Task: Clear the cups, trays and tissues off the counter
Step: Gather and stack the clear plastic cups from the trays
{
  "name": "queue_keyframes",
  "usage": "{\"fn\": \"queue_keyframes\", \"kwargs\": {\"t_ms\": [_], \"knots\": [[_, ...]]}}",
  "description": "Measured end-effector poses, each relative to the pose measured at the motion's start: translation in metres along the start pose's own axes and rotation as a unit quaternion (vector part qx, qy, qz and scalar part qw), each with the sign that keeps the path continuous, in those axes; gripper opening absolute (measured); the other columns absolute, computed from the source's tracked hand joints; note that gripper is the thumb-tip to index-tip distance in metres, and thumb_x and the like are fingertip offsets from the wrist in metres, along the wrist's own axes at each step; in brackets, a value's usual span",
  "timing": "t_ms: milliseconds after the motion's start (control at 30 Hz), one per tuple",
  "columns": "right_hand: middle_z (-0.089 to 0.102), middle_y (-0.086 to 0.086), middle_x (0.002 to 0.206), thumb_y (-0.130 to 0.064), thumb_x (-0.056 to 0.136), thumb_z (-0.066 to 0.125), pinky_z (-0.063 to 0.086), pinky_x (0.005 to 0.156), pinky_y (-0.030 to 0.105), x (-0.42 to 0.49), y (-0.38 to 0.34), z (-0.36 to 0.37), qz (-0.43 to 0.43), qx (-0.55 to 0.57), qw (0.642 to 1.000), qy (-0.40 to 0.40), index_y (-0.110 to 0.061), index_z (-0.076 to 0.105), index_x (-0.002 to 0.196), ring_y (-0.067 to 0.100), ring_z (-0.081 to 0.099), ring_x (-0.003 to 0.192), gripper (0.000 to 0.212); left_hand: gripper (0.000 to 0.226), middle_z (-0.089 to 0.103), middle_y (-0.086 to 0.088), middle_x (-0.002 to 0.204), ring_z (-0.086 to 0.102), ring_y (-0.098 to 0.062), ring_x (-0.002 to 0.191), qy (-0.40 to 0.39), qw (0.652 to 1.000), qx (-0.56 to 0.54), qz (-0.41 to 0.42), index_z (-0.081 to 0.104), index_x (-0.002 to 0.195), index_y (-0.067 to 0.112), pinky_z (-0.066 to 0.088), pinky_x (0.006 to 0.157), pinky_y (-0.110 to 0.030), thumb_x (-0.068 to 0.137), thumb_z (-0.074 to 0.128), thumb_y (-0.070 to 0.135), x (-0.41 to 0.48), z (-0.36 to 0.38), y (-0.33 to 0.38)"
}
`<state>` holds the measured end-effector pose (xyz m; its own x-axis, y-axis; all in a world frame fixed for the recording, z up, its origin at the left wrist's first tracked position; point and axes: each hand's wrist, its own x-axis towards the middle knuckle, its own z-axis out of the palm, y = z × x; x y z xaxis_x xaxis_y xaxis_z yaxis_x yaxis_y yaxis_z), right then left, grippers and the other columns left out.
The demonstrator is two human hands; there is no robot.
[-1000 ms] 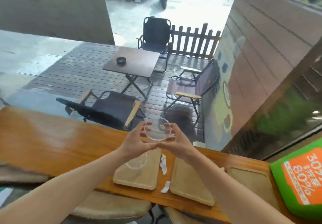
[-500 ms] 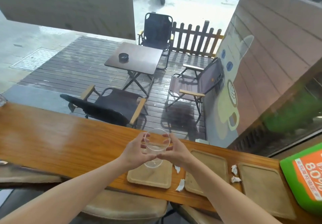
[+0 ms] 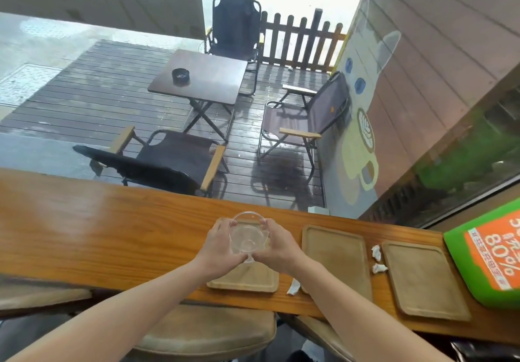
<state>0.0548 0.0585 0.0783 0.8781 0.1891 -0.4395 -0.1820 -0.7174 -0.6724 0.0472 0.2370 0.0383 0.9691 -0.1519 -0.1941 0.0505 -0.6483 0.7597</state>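
Observation:
A clear plastic cup (image 3: pixel 247 235) is held over the left wooden tray (image 3: pixel 253 280), with a second clear cup seemingly nested under it. My left hand (image 3: pixel 218 245) grips its left side and my right hand (image 3: pixel 278 245) grips its right side. A middle wooden tray (image 3: pixel 336 254) and a right wooden tray (image 3: pixel 422 277) lie on the wooden counter (image 3: pixel 98 229). One crumpled tissue (image 3: pixel 294 287) lies between the left and middle trays. Two more crumpled tissues (image 3: pixel 377 259) lie between the middle and right trays.
A green and orange sign (image 3: pixel 489 252) leans at the counter's right end. Padded stools (image 3: pixel 208 330) stand below the counter's near edge. Beyond the counter is a deck with folding chairs and a small table (image 3: pixel 202 76).
Both hands have lowered the cup toward the left tray, over the other cup. The view has tilted down and right, so the right tray and more tissues now show.

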Motion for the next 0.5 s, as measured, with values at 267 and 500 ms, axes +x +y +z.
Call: {"fn": "queue_keyframes", "kwargs": {"t_ms": [267,500], "knots": [[0.059,-0.010,0.113,-0.016,0.074,0.077,0.046,0.080,0.019,0.004,0.005,0.005,0.017,0.017,0.999,-0.021,-0.025,0.053,0.130,0.012,0.057,0.104,0.062,0.079,0.041,0.011,0.128,0.040,-0.007,0.116,-0.051,0.998,-0.023,-0.030,0.034,0.140,0.023,0.034,0.094,-0.020,0.075,0.079,0.019,0.004,0.005,-0.005],[0.066,0.001,0.117,-0.011,0.073,0.075,0.055,0.094,0.043,0.009,0.017,0.012,0.052,0.018,0.998,-0.039,-0.024,0.055,0.129,0.021,0.063,0.109,0.061,0.084,0.044,0.009,0.130,0.044,-0.010,0.120,-0.097,0.994,-0.039,-0.030,0.031,0.143,0.026,0.039,0.098,-0.024,0.073,0.078,0.017,0.007,0.009,-0.010]]}}
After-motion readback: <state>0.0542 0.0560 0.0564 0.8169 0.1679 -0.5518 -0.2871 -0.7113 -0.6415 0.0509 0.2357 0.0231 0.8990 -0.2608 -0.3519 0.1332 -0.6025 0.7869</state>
